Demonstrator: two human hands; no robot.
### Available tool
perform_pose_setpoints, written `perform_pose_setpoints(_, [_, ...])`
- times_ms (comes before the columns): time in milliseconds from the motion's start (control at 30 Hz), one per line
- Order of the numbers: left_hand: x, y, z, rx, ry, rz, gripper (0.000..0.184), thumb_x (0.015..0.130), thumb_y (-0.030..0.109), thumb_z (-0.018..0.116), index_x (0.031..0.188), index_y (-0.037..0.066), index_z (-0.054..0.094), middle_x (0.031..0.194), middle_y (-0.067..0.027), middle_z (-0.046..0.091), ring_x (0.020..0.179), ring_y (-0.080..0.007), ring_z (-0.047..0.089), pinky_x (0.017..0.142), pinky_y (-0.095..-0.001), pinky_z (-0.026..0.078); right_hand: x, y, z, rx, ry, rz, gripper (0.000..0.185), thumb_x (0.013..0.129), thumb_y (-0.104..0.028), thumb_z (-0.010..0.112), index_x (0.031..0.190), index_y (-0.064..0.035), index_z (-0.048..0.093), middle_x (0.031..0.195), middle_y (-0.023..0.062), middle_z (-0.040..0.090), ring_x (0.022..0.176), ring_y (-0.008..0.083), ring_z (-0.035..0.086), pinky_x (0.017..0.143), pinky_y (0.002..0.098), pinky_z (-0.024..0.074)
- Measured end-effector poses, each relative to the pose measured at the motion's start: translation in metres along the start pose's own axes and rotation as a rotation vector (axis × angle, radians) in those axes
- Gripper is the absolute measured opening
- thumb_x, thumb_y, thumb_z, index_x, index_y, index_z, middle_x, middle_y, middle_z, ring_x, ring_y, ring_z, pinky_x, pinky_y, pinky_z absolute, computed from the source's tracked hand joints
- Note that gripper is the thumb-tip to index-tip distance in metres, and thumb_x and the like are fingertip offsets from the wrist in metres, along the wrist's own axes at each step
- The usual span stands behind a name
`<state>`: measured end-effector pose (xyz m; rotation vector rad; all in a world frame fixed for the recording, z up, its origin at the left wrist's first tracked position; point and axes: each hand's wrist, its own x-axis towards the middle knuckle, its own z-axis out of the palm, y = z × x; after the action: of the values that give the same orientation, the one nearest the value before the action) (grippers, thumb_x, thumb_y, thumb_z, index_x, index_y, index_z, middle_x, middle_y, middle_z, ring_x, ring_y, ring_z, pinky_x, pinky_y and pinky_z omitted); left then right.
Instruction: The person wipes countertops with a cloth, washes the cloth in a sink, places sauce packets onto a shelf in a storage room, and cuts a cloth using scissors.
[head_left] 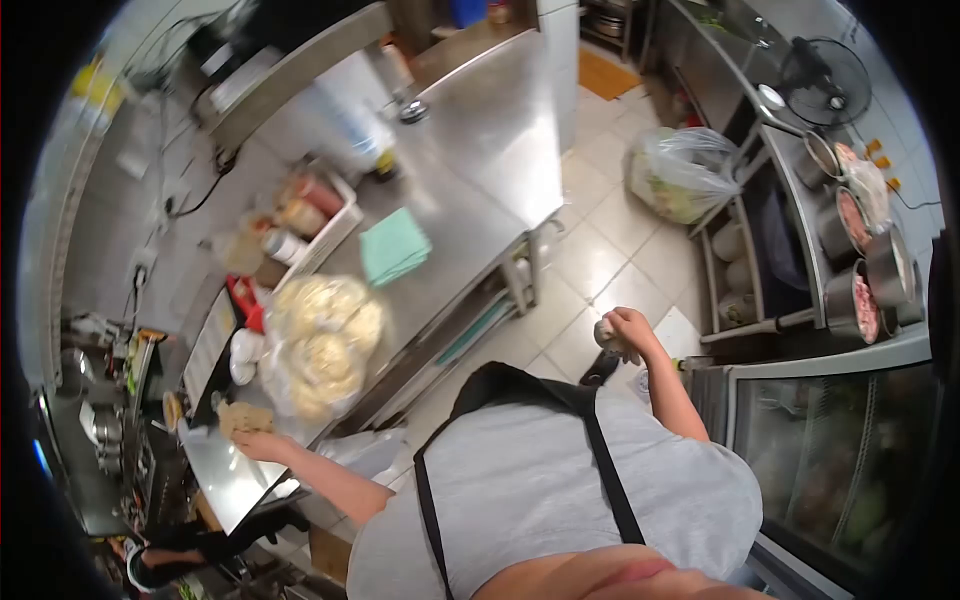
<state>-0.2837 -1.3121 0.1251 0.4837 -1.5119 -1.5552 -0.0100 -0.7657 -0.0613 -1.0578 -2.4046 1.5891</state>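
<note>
My left hand (258, 445) reaches over the steel table at the left, its fingers closed on a crumpled beige cloth (245, 420). Near it, small white plastic bags (245, 355) and a large clear bag of pale yellow food pieces (325, 345) lie on the table. Out over the tiled floor, my right hand (630, 332) is closed round a small greyish rounded object (604, 333); its kind is too small to make out.
A folded green cloth (395, 246) and a white tray of bottles and jars (325, 235) rest on the steel table (480, 130). At right stand a filled clear bag (685, 170), metal pots of meat (853, 302), a fan (825, 82) and a glass-door fridge (815, 430). Another person's arm (170, 556) shows lower left.
</note>
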Motion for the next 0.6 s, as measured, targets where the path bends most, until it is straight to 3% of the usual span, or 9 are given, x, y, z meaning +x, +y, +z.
perform_pose_setpoints(100, [-0.105, 0.048, 0.075, -0.123, -0.149, -0.069, 0.039, 0.090, 0.027, 0.041, 0.111, -0.004, 0.050, 0.107, -0.0151, 0.056, 0.089, -0.0249, 0.059, 0.077, -0.0364, 0.050, 0.037, 0.018, -0.068, -0.568, -0.174, -0.101, 0.038, 0.083, -0.038, 0.047, 0.090, -0.0056, 0.064, 0.080, 0.0174, 0.063, 0.077, 0.0336, 0.060, 0.070, 0.0384, 0.0463])
perform_pose_setpoints(167, [-0.137, 0.018, 0.138, -0.403, -0.388, -0.320, 0.040, 0.091, 0.032, 0.040, 0.113, -0.001, 0.049, 0.108, -0.0134, 0.055, 0.095, -0.0244, 0.057, 0.081, -0.0370, 0.049, 0.049, -0.002, -0.115, -0.549, -0.166, -0.097, 0.035, 0.083, -0.036, 0.048, 0.094, -0.0072, 0.063, 0.084, 0.0161, 0.063, 0.080, 0.0334, 0.059, 0.072, 0.0386, 0.0461])
perform_pose_setpoints(233, [-0.223, 0.055, 0.201, -0.591, -0.667, -0.586, 0.049, 0.091, 0.041, 0.039, 0.120, 0.002, 0.044, 0.115, -0.0109, 0.053, 0.103, -0.0253, 0.054, 0.088, -0.0377, 0.046, 0.065, -0.005, -0.152, -0.545, -0.159, -0.108, 0.032, 0.083, -0.034, 0.049, 0.099, -0.0088, 0.062, 0.089, 0.0148, 0.063, 0.082, 0.0332, 0.059, 0.073, 0.0388, 0.0460])
perform_pose_setpoints(300, [-0.315, 0.106, 0.250, -0.682, -0.843, -0.893, 0.054, 0.091, 0.046, 0.035, 0.124, 0.004, 0.041, 0.121, -0.0111, 0.049, 0.113, -0.0250, 0.047, 0.095, -0.0406, 0.039, 0.087, -0.001, -0.188, -0.367, 0.088, -0.363, 0.030, 0.083, -0.025, 0.050, 0.110, -0.0134, 0.057, 0.103, 0.0115, 0.061, 0.087, 0.0316, 0.058, 0.077, 0.0381, 0.0449])
perform_pose_setpoints(367, [-0.386, 0.089, 0.290, -0.807, -1.250, -0.935, 0.047, 0.090, 0.040, 0.042, 0.121, 0.004, 0.045, 0.120, -0.0083, 0.050, 0.110, -0.0217, 0.049, 0.092, -0.0389, 0.041, 0.107, -0.010, -0.222, -0.422, 0.016, -0.409, 0.037, 0.082, -0.019, 0.052, 0.119, -0.0191, 0.051, 0.112, 0.0092, 0.057, 0.092, 0.0299, 0.056, 0.081, 0.0360, 0.0440])
perform_pose_setpoints(400, [-0.427, 0.076, 0.306, -0.649, -1.257, -0.806, 0.038, 0.087, 0.027, 0.054, 0.116, 0.004, 0.048, 0.114, -0.0077, 0.054, 0.104, -0.0196, 0.052, 0.090, -0.0360, 0.042, 0.115, -0.022, -0.233, -0.277, -0.049, -0.379, 0.040, 0.081, -0.017, 0.052, 0.121, -0.0217, 0.050, 0.112, 0.0086, 0.057, 0.091, 0.0281, 0.057, 0.081, 0.0341, 0.0441])
perform_pose_setpoints(433, [-0.463, 0.078, 0.317, -0.592, -1.313, -0.972, 0.034, 0.082, 0.016, 0.061, 0.112, 0.004, 0.051, 0.108, -0.0080, 0.057, 0.099, -0.0183, 0.055, 0.086, -0.0332, 0.045, 0.122, -0.035, -0.243, -0.130, -0.113, -0.343, 0.043, 0.081, -0.016, 0.052, 0.123, -0.0243, 0.049, 0.111, 0.0079, 0.057, 0.090, 0.0262, 0.057, 0.081, 0.0323, 0.0441])
perform_pose_setpoints(500, [-0.523, 0.092, 0.333, -0.474, -1.523, -1.179, 0.034, 0.080, 0.016, 0.063, 0.109, 0.003, 0.052, 0.104, -0.0088, 0.059, 0.094, -0.0189, 0.058, 0.080, -0.0340, 0.049, 0.147, -0.055, -0.253, -0.037, -0.127, -0.358, 0.043, 0.084, -0.020, 0.053, 0.126, -0.0180, 0.046, 0.109, 0.0062, 0.058, 0.086, 0.0188, 0.057, 0.078, 0.0288, 0.0444])
perform_pose_setpoints(600, [-0.583, 0.096, 0.368, -0.465, -1.756, -1.313, 0.034, 0.084, 0.023, 0.058, 0.111, 0.003, 0.051, 0.105, -0.0069, 0.058, 0.096, -0.0182, 0.058, 0.081, -0.0321, 0.048, 0.210, -0.043, -0.257, 0.976, -0.313, -0.094, 0.051, 0.084, -0.031, 0.057, 0.120, 0.0028, 0.047, 0.111, 0.0041, 0.057, 0.089, 0.0125, 0.056, 0.078, 0.0264, 0.0445])
